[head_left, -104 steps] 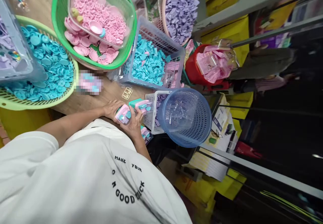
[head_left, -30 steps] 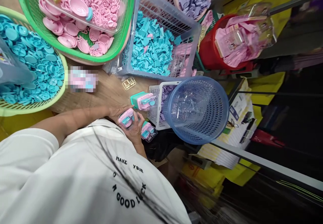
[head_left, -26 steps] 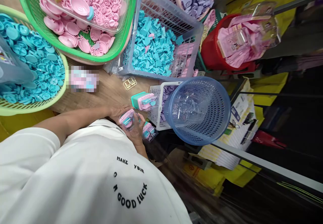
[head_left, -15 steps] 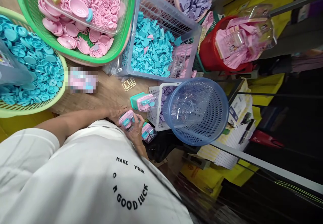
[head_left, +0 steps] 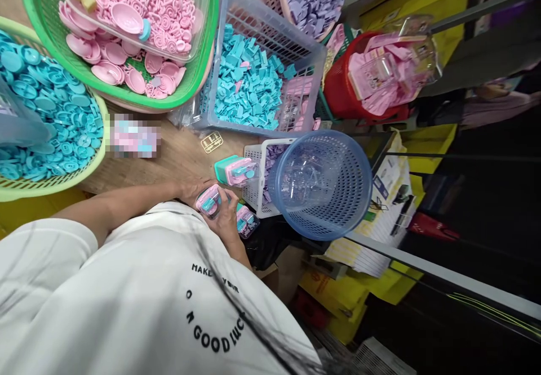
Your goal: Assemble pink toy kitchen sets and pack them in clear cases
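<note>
"Steadying matters most here, it seems; how is the small case [head_left: 208,200] being held?"

"Between the two hands, close to the shirt [head_left: 169,285]. It is clamped by the right hand [head_left: 227,214], with fingers bent over its clear cover. The left hand [head_left: 195,189] is set against its other side, but its fingertips are hidden, so whether they are closed cannot be told."

"How is it best handled?"

"Pressure should be spread along the rigid edges and kept off the middle of the cover, since thin plastic may flex. If the rim is pressed, both sides are best kept even."

"And what are the surfaces like?"

"Smooth, glossy plastic is seen, with rounded corners and pink and blue shapes under the cover. A teal-backed case [head_left: 237,171] is stood just beside, on a wood-grained table [head_left: 169,158]. Near it, a flat, pale openwork frame [head_left: 212,142] is laid. Blocky blue pieces [head_left: 247,90] are heaped in a latticed crate [head_left: 270,40], while rounder discs [head_left: 46,103] are piled in a slotted, lime-rimmed basket [head_left: 100,138]."
</note>
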`<state>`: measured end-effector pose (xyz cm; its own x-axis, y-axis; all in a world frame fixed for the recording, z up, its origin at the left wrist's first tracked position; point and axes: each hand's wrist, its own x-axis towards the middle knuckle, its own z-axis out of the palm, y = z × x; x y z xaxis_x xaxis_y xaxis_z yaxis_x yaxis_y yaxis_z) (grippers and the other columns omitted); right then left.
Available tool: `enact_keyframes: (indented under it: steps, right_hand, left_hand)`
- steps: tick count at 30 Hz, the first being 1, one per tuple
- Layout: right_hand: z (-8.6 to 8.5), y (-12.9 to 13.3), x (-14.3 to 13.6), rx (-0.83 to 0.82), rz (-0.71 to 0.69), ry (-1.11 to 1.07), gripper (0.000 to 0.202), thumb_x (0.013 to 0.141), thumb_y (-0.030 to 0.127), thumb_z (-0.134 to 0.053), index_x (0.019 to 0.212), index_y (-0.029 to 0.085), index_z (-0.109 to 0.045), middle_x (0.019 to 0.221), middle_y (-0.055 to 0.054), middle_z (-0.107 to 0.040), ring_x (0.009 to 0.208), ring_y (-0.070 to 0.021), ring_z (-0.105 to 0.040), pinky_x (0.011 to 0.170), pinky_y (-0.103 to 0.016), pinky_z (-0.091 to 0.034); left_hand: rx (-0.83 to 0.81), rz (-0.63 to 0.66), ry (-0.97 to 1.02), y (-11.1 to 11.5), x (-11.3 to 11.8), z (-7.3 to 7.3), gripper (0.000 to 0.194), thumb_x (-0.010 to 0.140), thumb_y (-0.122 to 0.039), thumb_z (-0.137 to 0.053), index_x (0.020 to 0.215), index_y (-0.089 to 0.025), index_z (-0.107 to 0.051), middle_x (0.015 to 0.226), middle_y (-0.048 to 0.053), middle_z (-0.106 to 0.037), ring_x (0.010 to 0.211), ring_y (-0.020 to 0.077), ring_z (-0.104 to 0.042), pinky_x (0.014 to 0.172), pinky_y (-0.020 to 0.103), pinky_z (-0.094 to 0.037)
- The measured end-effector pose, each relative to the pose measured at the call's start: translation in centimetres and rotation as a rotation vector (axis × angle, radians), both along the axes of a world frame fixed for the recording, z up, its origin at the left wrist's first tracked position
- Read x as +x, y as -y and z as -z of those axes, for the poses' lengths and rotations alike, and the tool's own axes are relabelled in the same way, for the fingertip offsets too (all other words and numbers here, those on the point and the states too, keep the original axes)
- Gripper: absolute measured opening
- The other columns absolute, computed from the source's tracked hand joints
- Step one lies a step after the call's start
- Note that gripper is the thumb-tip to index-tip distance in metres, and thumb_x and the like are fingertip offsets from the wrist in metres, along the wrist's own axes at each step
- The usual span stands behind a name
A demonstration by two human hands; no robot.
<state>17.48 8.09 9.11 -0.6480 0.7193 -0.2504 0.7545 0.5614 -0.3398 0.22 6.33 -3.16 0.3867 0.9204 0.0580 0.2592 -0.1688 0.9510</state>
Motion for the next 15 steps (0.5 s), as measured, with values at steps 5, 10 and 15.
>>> enact_keyframes:
  steps: [5,10,15]
  right_hand:
    - [-0.6,-0.8,-1.4,-0.026,0.008,0.084,0.09,0.072,0.036,-0.08,0.15,0.02,-0.038,0.136,-0.017,-0.036,0.132,-0.033,-0.043,0.11,-0.055,-0.045]
    - [-1.9,-2.4,-3.4,-0.1,-0.049,0.216,0.092,0.067,0.031,-0.082,0.15,0.017,-0.044,0.138,-0.017,-0.039,0.131,-0.0343,-0.042,0.112,-0.051,-0.044]
    - [-1.3,-2.3,-2.8,-0.114,0.051,0.219,0.095,0.069,0.031,-0.082,0.154,0.021,-0.04,0.143,-0.017,-0.036,0.135,-0.0351,-0.041,0.111,-0.052,-0.044]
  left_hand:
    - [-0.031,0.036,-0.011,-0.2,-0.1,0.6,0.096,0.058,-0.042,-0.086,0.139,-0.011,-0.046,0.126,0.019,-0.06,0.104,0.032,-0.062,0.092,0.044,-0.051]
    - [-0.041,0.066,-0.039,-0.9,-1.0,0.5,0.092,0.063,-0.046,-0.08,0.14,-0.013,-0.042,0.131,0.022,-0.057,0.112,0.0367,-0.061,0.097,0.051,-0.05]
    - [-0.03,0.081,-0.073,-1.5,-2.1,-0.9,0.083,0.067,-0.039,-0.077,0.136,-0.006,-0.045,0.121,0.021,-0.06,0.106,0.0363,-0.062,0.092,0.052,-0.051]
